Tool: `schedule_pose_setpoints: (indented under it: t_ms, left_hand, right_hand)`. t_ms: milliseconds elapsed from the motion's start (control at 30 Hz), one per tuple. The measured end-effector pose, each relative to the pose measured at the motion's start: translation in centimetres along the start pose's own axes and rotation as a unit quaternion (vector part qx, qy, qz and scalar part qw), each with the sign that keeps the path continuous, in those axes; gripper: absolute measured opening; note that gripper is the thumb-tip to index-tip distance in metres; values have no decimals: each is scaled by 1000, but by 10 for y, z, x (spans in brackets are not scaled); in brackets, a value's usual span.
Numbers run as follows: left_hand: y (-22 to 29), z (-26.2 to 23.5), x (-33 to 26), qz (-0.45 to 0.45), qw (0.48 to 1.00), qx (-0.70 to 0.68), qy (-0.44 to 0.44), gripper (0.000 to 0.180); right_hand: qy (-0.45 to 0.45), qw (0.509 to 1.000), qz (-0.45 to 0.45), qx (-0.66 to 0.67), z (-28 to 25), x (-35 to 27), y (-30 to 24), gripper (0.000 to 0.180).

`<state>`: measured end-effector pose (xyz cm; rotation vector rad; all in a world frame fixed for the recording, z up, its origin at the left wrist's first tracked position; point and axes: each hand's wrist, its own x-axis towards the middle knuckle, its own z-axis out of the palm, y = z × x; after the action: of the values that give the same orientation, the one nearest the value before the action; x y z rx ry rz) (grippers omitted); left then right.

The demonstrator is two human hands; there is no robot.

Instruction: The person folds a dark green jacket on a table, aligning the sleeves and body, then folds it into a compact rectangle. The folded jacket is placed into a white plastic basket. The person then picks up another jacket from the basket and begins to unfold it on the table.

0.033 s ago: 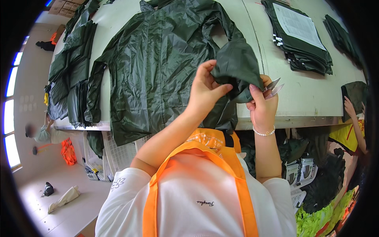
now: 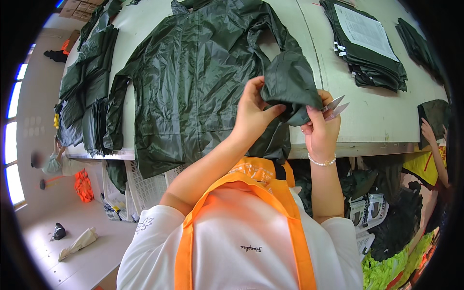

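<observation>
A dark green waterproof jacket [image 2: 193, 82] lies spread over the table, its lower edge hanging past the front. Its right-hand sleeve [image 2: 290, 72] is bent toward me, the cuff end raised between my hands. My left hand [image 2: 253, 106] pinches the left side of the cuff opening between thumb and fingers. On the other side, my right hand [image 2: 321, 121] grips the cuff edge. Tucked in that same hand are thread snips [image 2: 336, 107], their two pointed blades sticking out to the right and slightly apart. Their handles are hidden by my fingers.
Folded dark garments [image 2: 94, 87] line the table's left side. A dark garment stack [image 2: 372, 58] with a paper sheet on top sits at the right. White crates [image 2: 145, 183] stand under the table [image 2: 357, 123]. Another person's hand [image 2: 427, 130] touches dark fabric at far right.
Almost nothing differs. The cuff and my fingers have shifted very slightly; both hands keep their hold.
</observation>
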<state>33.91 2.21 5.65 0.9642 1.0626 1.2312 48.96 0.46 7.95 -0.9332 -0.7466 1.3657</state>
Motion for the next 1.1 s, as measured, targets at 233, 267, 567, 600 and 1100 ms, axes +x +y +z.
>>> schedule_pose_setpoints:
  t_ms: [233,267,567,600,1100]
  left_hand:
    - [7,4,-17,-222,971,-89,-2,16]
    - [11,-10,-5,-211,977,-2,28,16]
    - [31,-20,13,366,809,459,27,28]
    - [30,-18,11,361,823,438,0,26]
    - [34,1,9,471,762,435,-86,27]
  right_hand:
    - [68,997,-2,-38,0,6,-11,25]
    - [88,994,1,-65,-5,8,-9,26]
    - [33,987,13,-154,-15,-20,16,25]
    - [23,985,10,-173,-21,-20,16,28]
    - [-97,926,-64,-359,-33,-43,-29,22]
